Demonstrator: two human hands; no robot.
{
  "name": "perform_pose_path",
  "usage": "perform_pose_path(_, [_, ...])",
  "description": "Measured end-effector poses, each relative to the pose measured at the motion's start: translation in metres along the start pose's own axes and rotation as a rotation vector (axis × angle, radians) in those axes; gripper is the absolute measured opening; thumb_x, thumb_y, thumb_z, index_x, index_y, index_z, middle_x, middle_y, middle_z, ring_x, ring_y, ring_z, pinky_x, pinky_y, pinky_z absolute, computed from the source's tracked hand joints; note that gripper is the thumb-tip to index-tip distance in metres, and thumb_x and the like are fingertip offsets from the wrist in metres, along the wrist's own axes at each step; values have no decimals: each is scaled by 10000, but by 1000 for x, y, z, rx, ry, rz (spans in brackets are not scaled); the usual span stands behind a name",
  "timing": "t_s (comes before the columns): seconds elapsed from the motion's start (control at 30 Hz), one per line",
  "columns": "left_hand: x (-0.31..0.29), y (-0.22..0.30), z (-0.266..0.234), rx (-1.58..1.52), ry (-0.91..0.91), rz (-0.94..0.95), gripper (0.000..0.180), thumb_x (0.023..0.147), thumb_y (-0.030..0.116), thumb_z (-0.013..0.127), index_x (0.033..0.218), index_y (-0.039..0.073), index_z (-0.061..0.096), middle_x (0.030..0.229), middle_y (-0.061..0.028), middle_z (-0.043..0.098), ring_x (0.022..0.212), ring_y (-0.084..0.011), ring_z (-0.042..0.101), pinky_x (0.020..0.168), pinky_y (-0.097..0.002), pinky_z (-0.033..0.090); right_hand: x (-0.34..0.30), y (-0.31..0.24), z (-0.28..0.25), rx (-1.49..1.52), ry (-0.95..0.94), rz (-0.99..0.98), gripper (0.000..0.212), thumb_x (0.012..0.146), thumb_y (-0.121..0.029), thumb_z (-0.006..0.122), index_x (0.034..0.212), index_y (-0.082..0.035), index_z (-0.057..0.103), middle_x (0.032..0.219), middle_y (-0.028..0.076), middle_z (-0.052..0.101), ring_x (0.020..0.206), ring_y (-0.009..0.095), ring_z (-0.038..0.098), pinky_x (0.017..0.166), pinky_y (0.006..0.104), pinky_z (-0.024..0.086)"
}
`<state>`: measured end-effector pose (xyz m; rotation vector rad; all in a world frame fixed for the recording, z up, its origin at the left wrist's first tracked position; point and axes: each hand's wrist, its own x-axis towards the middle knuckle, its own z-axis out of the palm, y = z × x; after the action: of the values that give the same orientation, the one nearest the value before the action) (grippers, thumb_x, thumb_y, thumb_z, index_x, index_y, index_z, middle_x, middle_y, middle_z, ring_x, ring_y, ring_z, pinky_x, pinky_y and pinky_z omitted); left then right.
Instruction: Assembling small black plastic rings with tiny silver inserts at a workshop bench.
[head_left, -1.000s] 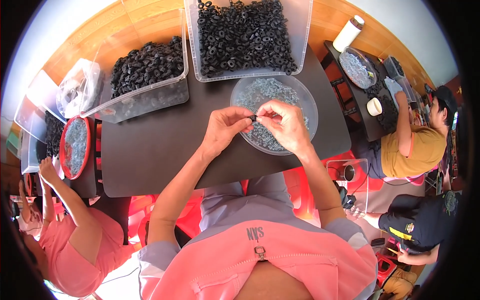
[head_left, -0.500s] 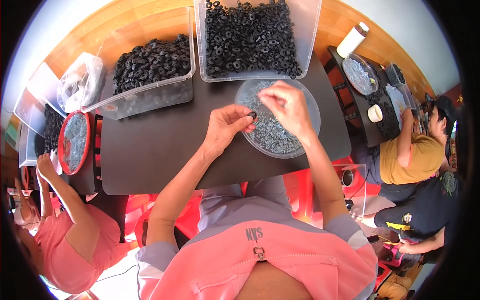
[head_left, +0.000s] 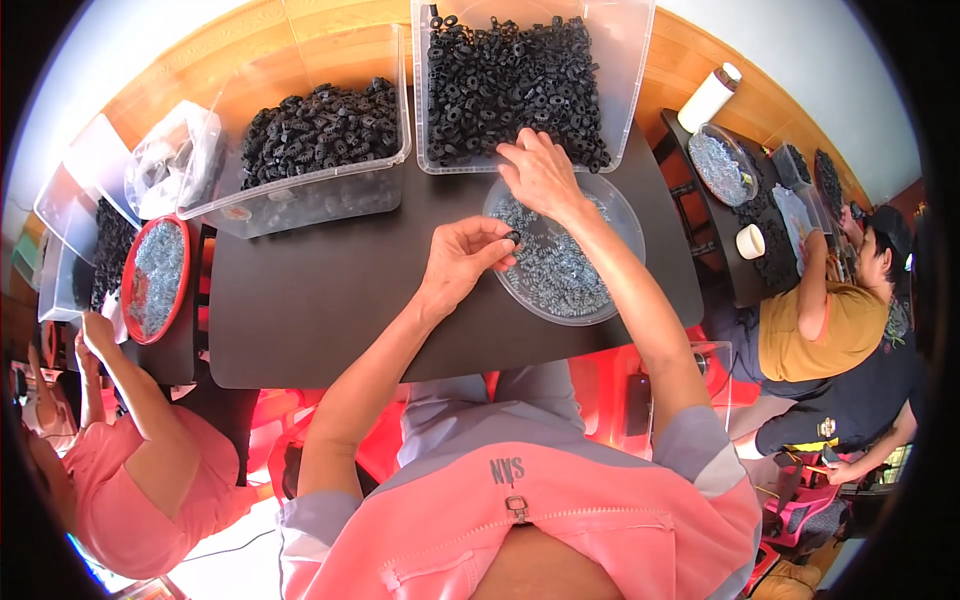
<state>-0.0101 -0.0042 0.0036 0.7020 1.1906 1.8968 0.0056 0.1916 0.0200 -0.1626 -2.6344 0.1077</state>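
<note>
Left hand (head_left: 463,262), centre, pinches black part (head_left: 514,238): likely light, stiff; hold by rim. Right hand (head_left: 545,178), top centre, at bin (head_left: 627,90); finger closure unclear.

Mid-frame, the left hand (head_left: 466,260) pinches a small black part (head_left: 514,238); above it, the right hand (head_left: 542,178), fingers apart, overlaps the near edge of a clear bin (head_left: 634,80) of black rings (head_left: 510,75), top centre. Below that arm, a round tray (head_left: 627,214) of tiny coils (head_left: 560,285)! Upper left, another bin (head_left: 330,202); far right, a co-worker (head_left: 825,325) in mustard.
</note>
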Motion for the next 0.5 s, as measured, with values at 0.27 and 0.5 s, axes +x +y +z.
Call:
perform_pose_path(0.27, [0, -1, -3, 16, -14, 18, 123, 865, 48, 626, 981, 9, 619, 879, -126, 681, 721, -144, 654, 651, -255, 544, -1, 6, -7, 206, 40, -44, 178, 714, -96, 706, 857, -65, 605, 863, 73, 525, 842, 256, 553, 716, 394, 463])
perform_pose_path(0.5, [1, 0, -3, 39, 8, 14, 116, 865, 49, 624, 973, 9, 627, 879, -115, 684, 715, -132, 650, 647, -253, 542, -2, 4, -8, 622, 139, 184, 104, 710, -1, 664, 771, -20, 583, 720, 68, 612, 666, 179, 614, 622, 305, 505])
